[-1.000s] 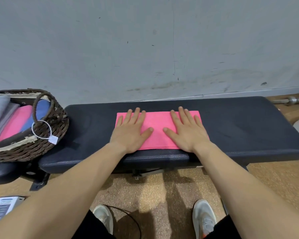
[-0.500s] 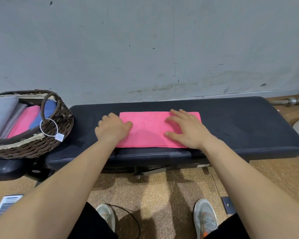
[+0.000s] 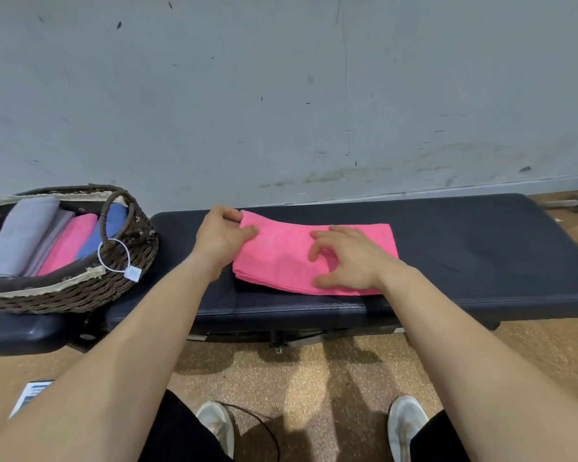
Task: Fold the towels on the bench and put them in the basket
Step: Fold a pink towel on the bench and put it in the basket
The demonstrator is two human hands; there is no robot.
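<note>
Dark padded bench [image 3: 464,261] under both hands: my left hand [image 3: 219,240] pinched the left end of the folded pink towel [image 3: 281,258], right hand [image 3: 351,261] splayed, fingertips on top. Risk: a one-ended lift could slip the layers open before the wicker basket [image 3: 64,295] beyond my left hand.

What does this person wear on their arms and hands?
Nothing visible: the left hand and right hand have no gloves or rings, the wrists no watch or band, and no sleeves reach into view.
</note>
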